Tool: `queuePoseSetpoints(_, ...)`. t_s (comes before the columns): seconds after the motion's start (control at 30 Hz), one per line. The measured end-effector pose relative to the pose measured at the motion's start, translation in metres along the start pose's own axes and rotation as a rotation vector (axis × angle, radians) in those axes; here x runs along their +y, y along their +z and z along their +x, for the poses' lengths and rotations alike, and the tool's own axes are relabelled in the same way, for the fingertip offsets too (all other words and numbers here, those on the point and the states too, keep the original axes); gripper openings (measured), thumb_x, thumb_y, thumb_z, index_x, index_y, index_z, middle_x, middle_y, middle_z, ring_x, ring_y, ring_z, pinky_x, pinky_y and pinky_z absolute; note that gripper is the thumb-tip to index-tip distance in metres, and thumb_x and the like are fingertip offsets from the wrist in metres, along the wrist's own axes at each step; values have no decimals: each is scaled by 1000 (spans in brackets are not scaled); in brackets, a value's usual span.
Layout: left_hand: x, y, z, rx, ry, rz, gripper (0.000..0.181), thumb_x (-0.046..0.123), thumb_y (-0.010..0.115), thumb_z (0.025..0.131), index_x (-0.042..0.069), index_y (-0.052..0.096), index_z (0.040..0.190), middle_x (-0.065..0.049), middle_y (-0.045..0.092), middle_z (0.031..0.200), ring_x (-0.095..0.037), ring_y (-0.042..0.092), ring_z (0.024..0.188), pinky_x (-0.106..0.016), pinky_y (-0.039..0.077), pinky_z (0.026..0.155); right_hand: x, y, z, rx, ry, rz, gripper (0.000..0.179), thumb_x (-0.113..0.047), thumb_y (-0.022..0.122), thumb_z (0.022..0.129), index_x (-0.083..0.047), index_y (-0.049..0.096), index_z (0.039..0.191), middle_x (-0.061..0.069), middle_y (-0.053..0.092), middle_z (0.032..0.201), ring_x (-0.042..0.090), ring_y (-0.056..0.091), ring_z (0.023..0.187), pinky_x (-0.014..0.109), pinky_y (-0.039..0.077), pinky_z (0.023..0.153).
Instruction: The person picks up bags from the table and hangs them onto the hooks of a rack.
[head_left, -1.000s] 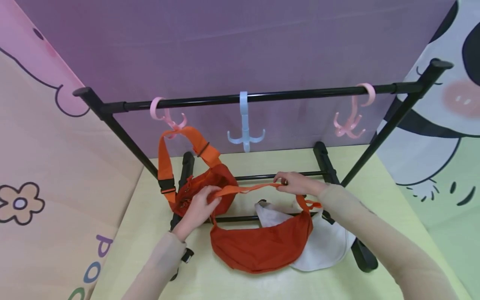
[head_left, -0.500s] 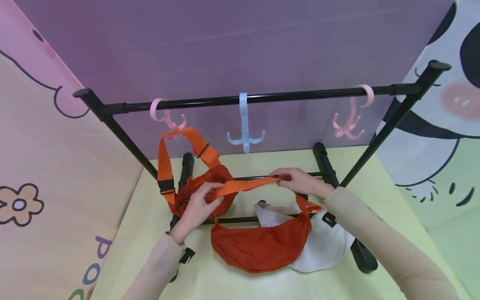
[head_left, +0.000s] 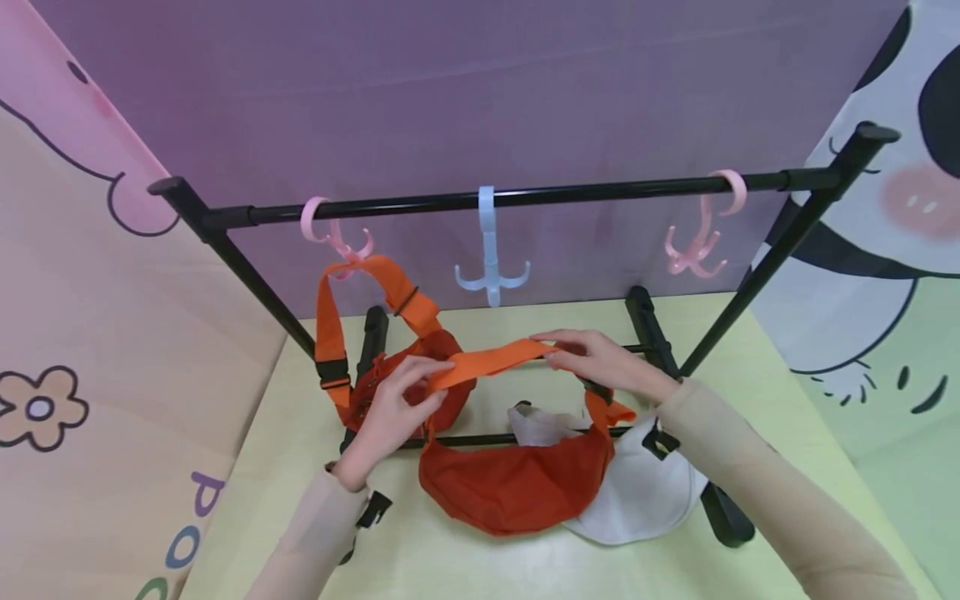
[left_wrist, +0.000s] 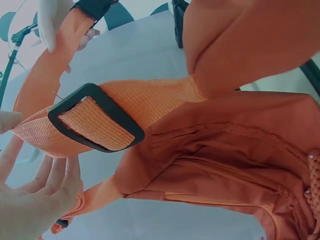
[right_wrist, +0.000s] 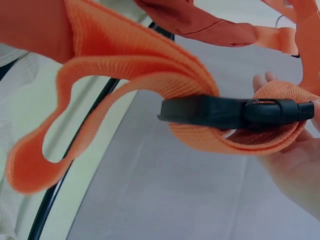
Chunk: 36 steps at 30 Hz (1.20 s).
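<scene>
A red waist bag (head_left: 510,492) hangs by its orange strap (head_left: 487,360) between my two hands, in front of the rack's lower bar. My left hand (head_left: 397,404) pinches the strap at the left, near a black slider (left_wrist: 117,114) seen in the left wrist view. At the other end my right hand (head_left: 600,362) pinches the strap, beside a fastened black buckle (right_wrist: 200,111) in the right wrist view. A loop of loose strap dangles from that buckle. Behind my left hand, another red waist bag (head_left: 438,354) hangs from the left pink hook (head_left: 345,242).
A black rack (head_left: 600,190) spans the pale table (head_left: 285,500). A blue hook (head_left: 490,250) hangs mid-bar and a pink hook (head_left: 697,242) at the right. A whitish bag (head_left: 637,500) lies low at the right, partly behind the held bag.
The strap between my hands has turned broadside and risen slightly. My right hand has shifted a little left, and the held bag has moved slightly up and left.
</scene>
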<state>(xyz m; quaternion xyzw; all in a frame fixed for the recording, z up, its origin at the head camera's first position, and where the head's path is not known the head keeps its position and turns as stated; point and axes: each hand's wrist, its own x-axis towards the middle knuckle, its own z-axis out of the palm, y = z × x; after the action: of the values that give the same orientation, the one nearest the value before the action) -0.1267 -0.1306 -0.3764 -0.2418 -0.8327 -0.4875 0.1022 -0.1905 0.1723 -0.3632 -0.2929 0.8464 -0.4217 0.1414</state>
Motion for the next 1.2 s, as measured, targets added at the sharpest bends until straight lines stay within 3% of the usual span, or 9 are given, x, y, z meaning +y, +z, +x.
queuePoseSetpoints(0.17, 5, -4, 0, 2, 1, 11, 33, 4, 63, 80, 14, 62, 112, 0, 54, 105, -12, 51, 87, -39, 45, 66, -12, -2, -6, 30, 8, 25, 39, -30, 49, 91, -23, 46, 129, 2, 59, 88, 16, 50, 63, 29, 41, 56)
queuePoseSetpoints(0.3, 10, -7, 1, 9, 14, 37, 33, 5, 62, 81, 14, 62, 113, -1, 54, 106, -13, 50, 89, -30, 43, 59, -21, -3, -11, 62, 4, 29, 40, -32, 48, 91, -23, 45, 130, 2, 58, 106, 16, 54, 80, 33, 42, 65)
queuePoseSetpoints(0.53, 22, -13, 4, 6, 65, 100, 34, 5, 62, 81, 15, 61, 114, -1, 53, 107, -13, 48, 90, -26, 42, 61, -37, -9, -18, 130, -54, -36, 39, -28, 47, 92, -20, 45, 131, 2, 54, 119, 17, 52, 92, 34, 44, 75)
queuePoseSetpoints(0.6, 26, -15, 6, 9, 89, 126, 34, 5, 62, 81, 14, 62, 114, -2, 53, 107, -13, 48, 92, -27, 43, 64, -41, -11, -18, 166, -104, -91, 38, -24, 47, 92, -18, 47, 129, 2, 55, 117, 15, 52, 91, 32, 45, 75)
queuePoseSetpoints(0.77, 35, -20, 12, 22, 179, 194, 33, 5, 62, 81, 11, 61, 113, -5, 52, 108, -14, 48, 89, -27, 42, 63, -50, -16, -17, 288, -196, -219, 31, -16, 50, 91, -12, 56, 121, 1, 56, 95, 12, 45, 67, 26, 39, 59)
queuePoseSetpoints(0.93, 44, -25, 20, 30, 261, 239, 34, 4, 63, 80, 9, 61, 114, -8, 51, 108, -15, 47, 87, -23, 39, 59, -60, -22, -16, 395, -249, -296, 25, -9, 51, 89, -9, 60, 112, 3, 56, 93, 10, 43, 67, 25, 36, 55)
queuePoseSetpoints(1.2, 56, -29, 31, 51, 288, 261, 32, 2, 61, 81, 6, 61, 113, -10, 50, 105, -17, 45, 91, -30, 43, 65, -72, -32, -10, 499, -269, -371, 22, -4, 49, 90, -8, 61, 108, 4, 55, 88, 11, 42, 65, 25, 36, 54)
